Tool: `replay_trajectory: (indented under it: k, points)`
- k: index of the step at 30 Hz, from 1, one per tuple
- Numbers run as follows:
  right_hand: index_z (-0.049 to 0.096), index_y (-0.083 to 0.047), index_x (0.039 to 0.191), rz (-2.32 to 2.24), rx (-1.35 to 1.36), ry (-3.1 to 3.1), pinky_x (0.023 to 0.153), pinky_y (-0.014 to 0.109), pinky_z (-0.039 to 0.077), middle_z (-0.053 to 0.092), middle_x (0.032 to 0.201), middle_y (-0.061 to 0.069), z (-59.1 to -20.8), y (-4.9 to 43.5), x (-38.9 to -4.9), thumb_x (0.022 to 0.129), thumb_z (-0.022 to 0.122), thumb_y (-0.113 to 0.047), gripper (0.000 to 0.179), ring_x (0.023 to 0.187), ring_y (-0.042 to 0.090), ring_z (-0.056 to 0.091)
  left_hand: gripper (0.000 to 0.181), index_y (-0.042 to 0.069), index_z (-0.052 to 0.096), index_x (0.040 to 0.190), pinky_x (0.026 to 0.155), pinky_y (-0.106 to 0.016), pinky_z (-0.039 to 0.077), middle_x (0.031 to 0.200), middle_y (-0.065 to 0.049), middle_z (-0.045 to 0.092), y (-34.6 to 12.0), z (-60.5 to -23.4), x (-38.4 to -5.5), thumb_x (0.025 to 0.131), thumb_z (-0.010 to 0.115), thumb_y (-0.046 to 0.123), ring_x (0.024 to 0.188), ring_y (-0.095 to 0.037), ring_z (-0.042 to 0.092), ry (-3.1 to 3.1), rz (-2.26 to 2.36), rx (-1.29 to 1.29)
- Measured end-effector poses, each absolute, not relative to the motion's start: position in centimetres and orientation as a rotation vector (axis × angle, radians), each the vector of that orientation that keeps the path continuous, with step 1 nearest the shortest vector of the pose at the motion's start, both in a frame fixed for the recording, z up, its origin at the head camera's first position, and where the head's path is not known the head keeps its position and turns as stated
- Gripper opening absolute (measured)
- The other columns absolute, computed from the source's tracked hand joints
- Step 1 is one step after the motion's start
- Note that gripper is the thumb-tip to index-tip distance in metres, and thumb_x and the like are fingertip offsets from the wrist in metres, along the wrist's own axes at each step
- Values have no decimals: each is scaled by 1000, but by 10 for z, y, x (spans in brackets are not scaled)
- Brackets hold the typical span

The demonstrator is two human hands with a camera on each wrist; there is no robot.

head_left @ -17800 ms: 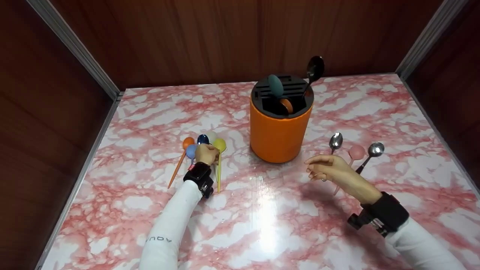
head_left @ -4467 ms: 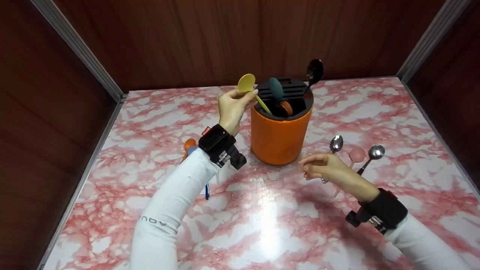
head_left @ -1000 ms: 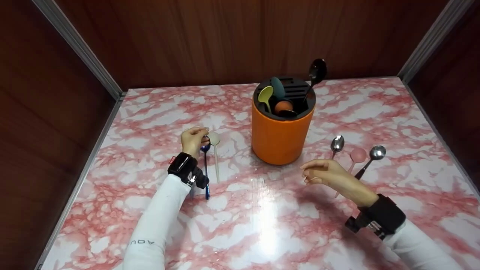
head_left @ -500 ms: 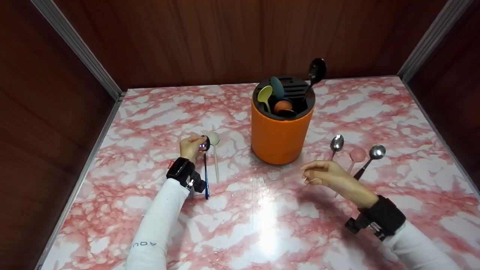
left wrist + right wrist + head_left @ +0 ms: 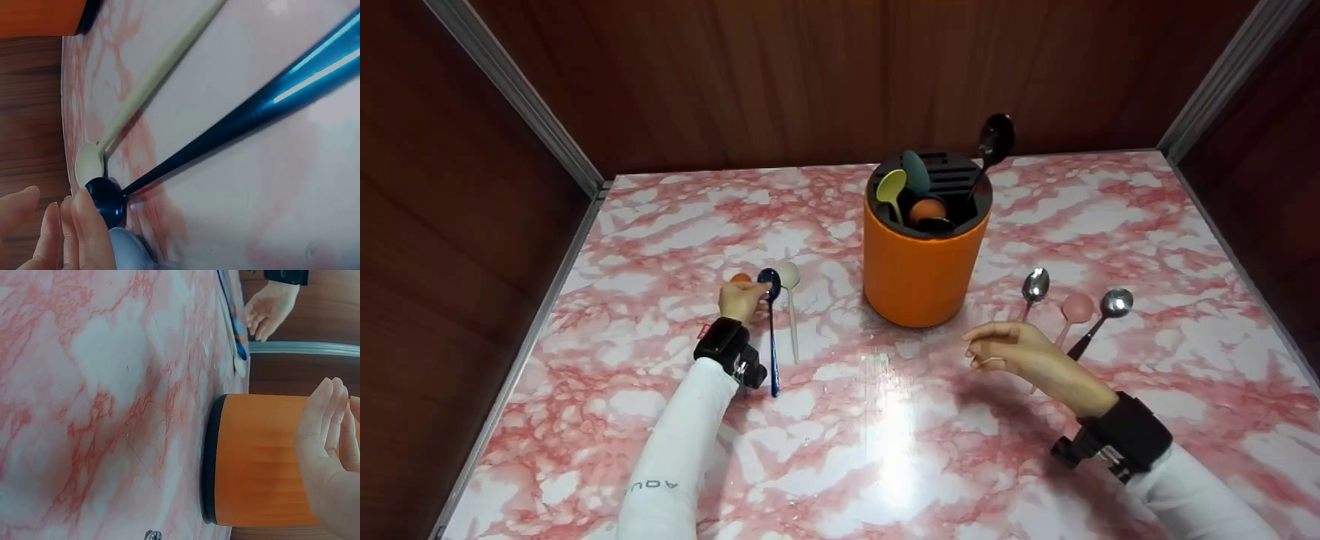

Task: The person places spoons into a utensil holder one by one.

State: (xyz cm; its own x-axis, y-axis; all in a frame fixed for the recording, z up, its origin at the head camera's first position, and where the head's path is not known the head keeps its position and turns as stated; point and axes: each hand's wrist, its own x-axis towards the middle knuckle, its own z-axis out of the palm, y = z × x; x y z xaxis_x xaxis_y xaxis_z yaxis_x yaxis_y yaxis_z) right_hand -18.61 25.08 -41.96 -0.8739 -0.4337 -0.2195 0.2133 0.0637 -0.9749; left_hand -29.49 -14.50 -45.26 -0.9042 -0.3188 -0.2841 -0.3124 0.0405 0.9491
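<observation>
In the head view my left hand (image 5: 741,298) is over the left group of spoons, fingertips at the bowl of a dark blue metal spoon (image 5: 772,337). The left wrist view shows the thumb apart from the fingers, which overlap the edge of the blue bowl (image 5: 107,201). A cream spoon (image 5: 793,319) lies just right of it; a light blue spoon (image 5: 130,250) and an orange spoon (image 5: 741,277) are mostly hidden by the hand. My right hand (image 5: 1020,351) hovers loosely bent and holding nothing, left of a pink spoon (image 5: 1078,308) and two metal spoons (image 5: 1036,285).
An orange cylindrical utensil holder (image 5: 919,281) with a black slotted top stands at centre back. Yellow (image 5: 891,187), teal (image 5: 916,174), orange (image 5: 927,211) and black (image 5: 996,141) spoons stick out of it. Dark wood-look walls (image 5: 840,82) enclose the marbled table (image 5: 840,450).
The yellow spoon went from the left group into the holder in my left hand. That hand then came back to the left group and lowered to the blue spoon's bowl. My right hand stayed nearly still.
</observation>
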Motion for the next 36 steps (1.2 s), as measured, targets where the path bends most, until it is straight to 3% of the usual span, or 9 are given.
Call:
replay_trajectory:
  k: [12,21,23,26,29,33,36]
  points:
    - [67,-7,113,-1882,-192,1862,89,32,55,65,103,7,-423,251,-186,97,59,-9,17,93,17,64,21,-10,70,97,41,-17,46,61,-5,64,-150,-463,-299,86,69,8,43,-7,52,-2631,-1608,666]
    - [68,-9,110,-1898,-214,1855,88,33,56,66,99,3,-426,251,-187,97,59,-7,16,90,15,65,12,-3,65,85,35,-15,40,47,4,49,-148,-465,-300,83,69,8,36,-7,47,-2774,-1435,615]
    - [68,-9,110,-1905,-221,1847,88,34,55,66,100,3,-426,252,-186,97,58,-7,16,91,16,65,14,-2,59,82,36,-18,42,50,2,49,-147,-464,-299,82,70,7,38,-10,47,-2805,-1399,574]
    - [67,-8,112,-1905,-234,1839,89,34,55,65,101,4,-426,253,-186,98,57,-8,17,93,18,65,18,-1,53,83,47,-29,50,64,-7,55,-145,-463,-298,77,70,4,54,-22,55,-2839,-1327,534]
    - [66,-4,114,-1901,-227,1843,89,32,55,65,103,6,-425,254,-185,98,57,-9,19,94,18,65,18,-1,58,83,62,-42,55,79,-15,63,-145,-472,-305,72,71,6,70,-31,60,-2873,-1211,472]
    - [64,2,117,-1888,-205,1870,87,29,55,65,103,6,-424,253,-185,97,58,-10,23,92,16,65,17,1,65,76,61,-46,55,81,-18,67,-164,-550,-354,64,69,13,72,-33,65,-2895,-918,380]
    - [64,1,117,-1882,-200,1874,87,31,55,65,103,6,-424,253,-185,98,59,-10,23,92,16,65,22,-2,66,81,60,-47,56,84,-22,68,-180,-610,-391,65,68,14,73,-36,65,-2924,-792,352]
